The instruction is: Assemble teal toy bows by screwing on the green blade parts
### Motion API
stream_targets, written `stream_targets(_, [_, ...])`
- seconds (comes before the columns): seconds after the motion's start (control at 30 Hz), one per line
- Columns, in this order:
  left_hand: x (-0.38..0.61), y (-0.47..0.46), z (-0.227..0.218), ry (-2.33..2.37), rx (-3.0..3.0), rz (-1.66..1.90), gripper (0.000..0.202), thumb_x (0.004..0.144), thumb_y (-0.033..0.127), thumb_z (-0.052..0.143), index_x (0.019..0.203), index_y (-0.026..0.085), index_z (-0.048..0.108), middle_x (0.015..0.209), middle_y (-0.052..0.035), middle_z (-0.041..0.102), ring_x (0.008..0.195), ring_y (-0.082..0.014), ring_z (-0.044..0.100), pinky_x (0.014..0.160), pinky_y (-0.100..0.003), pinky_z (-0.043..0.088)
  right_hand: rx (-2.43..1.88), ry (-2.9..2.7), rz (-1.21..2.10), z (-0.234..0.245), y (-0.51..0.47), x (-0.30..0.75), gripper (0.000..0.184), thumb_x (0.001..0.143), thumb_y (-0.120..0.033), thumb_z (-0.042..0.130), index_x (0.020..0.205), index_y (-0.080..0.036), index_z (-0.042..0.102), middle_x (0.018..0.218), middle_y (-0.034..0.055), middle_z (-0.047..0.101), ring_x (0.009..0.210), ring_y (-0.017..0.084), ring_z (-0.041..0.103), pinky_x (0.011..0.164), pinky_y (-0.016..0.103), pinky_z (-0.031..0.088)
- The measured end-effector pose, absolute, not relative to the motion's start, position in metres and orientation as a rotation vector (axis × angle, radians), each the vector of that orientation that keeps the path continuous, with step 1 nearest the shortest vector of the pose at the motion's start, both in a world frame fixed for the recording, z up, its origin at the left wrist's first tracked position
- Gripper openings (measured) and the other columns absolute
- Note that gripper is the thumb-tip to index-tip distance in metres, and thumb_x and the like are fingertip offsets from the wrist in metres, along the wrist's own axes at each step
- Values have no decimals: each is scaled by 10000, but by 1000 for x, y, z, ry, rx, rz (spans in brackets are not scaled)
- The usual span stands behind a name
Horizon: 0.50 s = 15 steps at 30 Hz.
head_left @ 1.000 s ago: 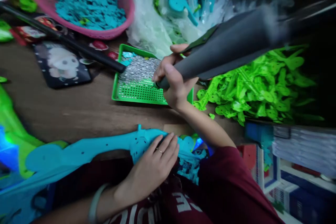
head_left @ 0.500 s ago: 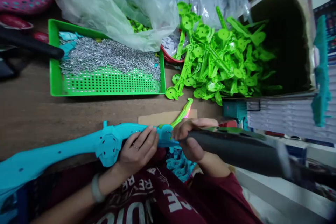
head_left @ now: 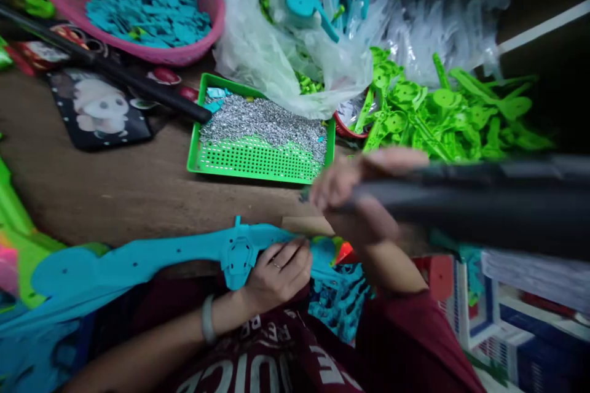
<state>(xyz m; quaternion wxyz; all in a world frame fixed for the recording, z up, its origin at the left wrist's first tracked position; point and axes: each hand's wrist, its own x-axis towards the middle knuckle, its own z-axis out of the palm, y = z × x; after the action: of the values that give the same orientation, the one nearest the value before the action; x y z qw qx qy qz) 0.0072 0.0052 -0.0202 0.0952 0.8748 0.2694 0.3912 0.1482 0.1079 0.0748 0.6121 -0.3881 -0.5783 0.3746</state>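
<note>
Grasping the long blue plastic piece (head_left: 184,250) with left fingers (head_left: 292,253), clasping a blurred dark tool (head_left: 461,202) in right fingers (head_left: 338,186) near the green tray (head_left: 253,161).

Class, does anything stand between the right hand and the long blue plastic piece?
Nothing visible blocks the right hand, which holds a dark tool, from the long blue plastic piece. The left hand covers part of it, and flat cardboard lies just beyond.
</note>
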Motion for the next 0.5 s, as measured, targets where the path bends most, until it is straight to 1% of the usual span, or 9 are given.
stream_targets(0.03, [7, 5, -20, 806, 2594, 1171, 168, 969, 148, 563, 1035, 138, 718, 1113, -59, 774, 1121, -219, 683, 913, -349, 478, -862, -1300, 820, 65, 132, 136, 335, 845, -486, 661, 1090, -366, 466, 575, -96, 473, 418, 141, 512, 422, 286, 499])
stream_targets(0.1, [8, 4, -22, 810, 2581, 1188, 159, 965, 142, 568, 1023, 139, 716, 1108, -56, 773, 1131, -220, 677, 922, -351, 471, -952, -1250, 797, 42, 172, 113, 462, 822, -644, 612, 1118, -344, 422, 592, -87, 460, 437, 154, 516, 451, 320, 512])
stream_targets(0.13, [8, 4, -22, 812, 2573, 1193, 156, 966, 144, 569, 1020, 142, 716, 1111, -54, 772, 1141, -218, 671, 927, -348, 466, -993, -1235, 796, 31, 187, 103, 506, 812, -692, 588, 1124, -338, 404, 596, -86, 454, 442, 156, 515, 466, 330, 519])
stream_targets(0.17, [8, 4, -23, 811, 2571, 1196, 153, 965, 147, 573, 1020, 145, 715, 1115, -55, 769, 1152, -217, 665, 932, -346, 462, -1000, -1223, 801, 23, 197, 96, 522, 808, -702, 584, 1121, -332, 391, 597, -88, 447, 442, 154, 509, 473, 332, 520])
stream_targets(0.2, [8, 3, -24, 812, 2571, 1200, 148, 963, 151, 578, 1020, 148, 714, 1119, -57, 767, 1162, -218, 659, 937, -345, 459, -973, -1214, 807, 16, 204, 91, 504, 816, -675, 597, 1113, -326, 386, 597, -92, 441, 440, 148, 500, 472, 325, 515])
stream_targets(0.3, [8, 4, -26, 812, 2556, 1225, 144, 964, 162, 578, 1008, 155, 715, 1114, -57, 766, 1168, -217, 654, 939, -343, 460, -862, -1200, 810, 9, 207, 87, 423, 851, -549, 634, 1095, -305, 390, 597, -101, 428, 435, 127, 483, 458, 297, 493])
stream_targets(0.33, [8, 4, -26, 817, 2549, 1233, 152, 969, 162, 569, 1000, 160, 717, 1109, -51, 768, 1164, -214, 656, 936, -339, 462, -868, -1206, 808, 9, 206, 88, 419, 858, -542, 631, 1099, -300, 388, 601, -101, 429, 436, 124, 486, 457, 295, 489])
stream_targets(0.43, [8, 5, -26, 834, 2542, 1236, 189, 982, 156, 535, 988, 175, 723, 1106, -35, 773, 1156, -201, 660, 926, -328, 468, -911, -1251, 794, 7, 204, 91, 460, 860, -606, 600, 1113, -297, 373, 602, -104, 435, 434, 124, 499, 450, 304, 483])
stream_targets(0.5, [8, 5, -26, 838, 2536, 1231, 198, 982, 150, 526, 996, 173, 722, 1112, -38, 771, 1159, -201, 658, 926, -331, 471, -882, -1263, 798, 4, 205, 91, 441, 872, -600, 594, 1105, -294, 378, 606, -104, 441, 437, 114, 499, 446, 295, 469])
